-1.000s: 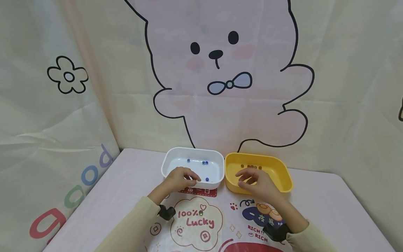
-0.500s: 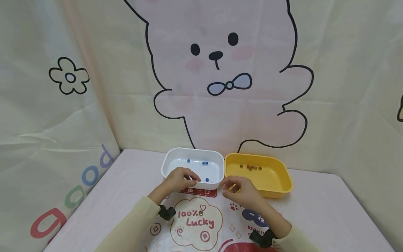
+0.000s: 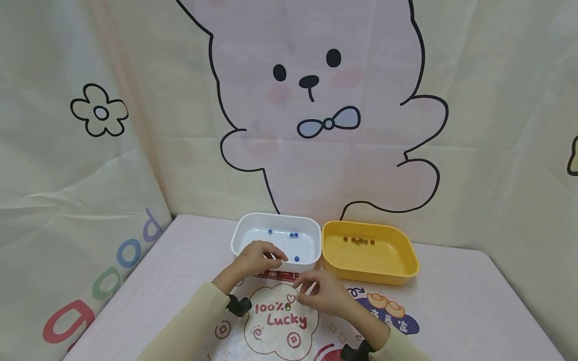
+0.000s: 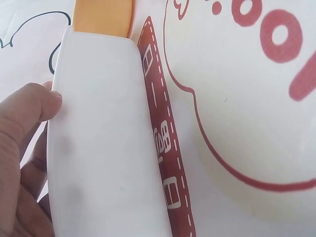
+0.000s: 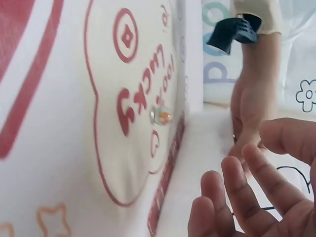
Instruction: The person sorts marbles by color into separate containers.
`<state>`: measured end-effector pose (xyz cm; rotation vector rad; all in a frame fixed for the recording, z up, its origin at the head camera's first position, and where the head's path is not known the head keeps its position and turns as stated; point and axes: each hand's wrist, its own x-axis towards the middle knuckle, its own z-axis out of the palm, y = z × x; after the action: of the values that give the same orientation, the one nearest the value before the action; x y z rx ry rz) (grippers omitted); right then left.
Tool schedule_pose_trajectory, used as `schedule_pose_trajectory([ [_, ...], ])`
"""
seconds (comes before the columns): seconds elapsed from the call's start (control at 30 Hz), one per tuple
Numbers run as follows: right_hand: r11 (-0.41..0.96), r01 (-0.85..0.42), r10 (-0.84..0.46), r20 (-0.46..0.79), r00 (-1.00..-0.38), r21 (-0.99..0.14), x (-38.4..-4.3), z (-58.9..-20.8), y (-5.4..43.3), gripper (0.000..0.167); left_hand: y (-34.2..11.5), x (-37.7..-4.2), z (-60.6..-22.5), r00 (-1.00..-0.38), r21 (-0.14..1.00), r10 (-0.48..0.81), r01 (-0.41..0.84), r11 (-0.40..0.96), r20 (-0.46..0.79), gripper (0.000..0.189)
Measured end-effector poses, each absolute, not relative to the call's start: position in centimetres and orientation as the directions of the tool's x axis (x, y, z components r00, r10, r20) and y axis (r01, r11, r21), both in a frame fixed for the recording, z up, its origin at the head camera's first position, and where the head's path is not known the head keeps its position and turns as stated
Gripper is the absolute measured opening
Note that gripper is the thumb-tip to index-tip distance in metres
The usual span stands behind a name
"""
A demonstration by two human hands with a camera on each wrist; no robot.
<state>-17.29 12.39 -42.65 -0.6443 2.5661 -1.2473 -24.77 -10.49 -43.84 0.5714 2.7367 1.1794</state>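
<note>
My left hand (image 3: 261,257) holds the near rim of a white plastic tray (image 3: 311,240). In the left wrist view, a digit (image 4: 42,101) lies at the rim of the tray wall (image 4: 103,133), and other fingers show beside it. Several small blue beads (image 3: 293,235) lie in that tray. My right hand (image 3: 322,293) hovers over the printed tablecloth, fingers spread and slightly bent, holding nothing. Close to its fingertips, a single small glassy bead (image 3: 288,306) lies on the "Lucky" print; the right wrist view shows this bead (image 5: 163,116) as clear with orange inside.
A yellow tray (image 3: 393,260) stands right beside the white one, with several brownish beads (image 3: 359,241) near its back wall. A fabric backdrop (image 3: 289,165) with a bear drawing hangs behind the table (image 3: 469,301).
My right hand has moved from over the yellow tray leftward and toward the front, to the tablecloth near the single bead. The left hand has stayed at the white tray's rim.
</note>
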Motion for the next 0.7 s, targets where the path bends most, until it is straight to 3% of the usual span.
schedule_pose_trajectory([
  [0.27, 0.559, -0.205, -0.484, -0.115, -0.868, -0.803, -17.4, -44.4, 11.0, 0.019, -10.5, -24.8, -43.8, -0.924, 0.724, 0.379, 0.296, 0.623, 0.051, 0.012],
  [0.7, 0.604, -0.188, -0.462, -0.148, -0.875, -0.775, -17.8, -46.0, 10.5, 0.019, -10.4, -24.6, -43.9, -0.926, 0.73, 0.375, 0.293, 0.618, 0.054, 0.013],
])
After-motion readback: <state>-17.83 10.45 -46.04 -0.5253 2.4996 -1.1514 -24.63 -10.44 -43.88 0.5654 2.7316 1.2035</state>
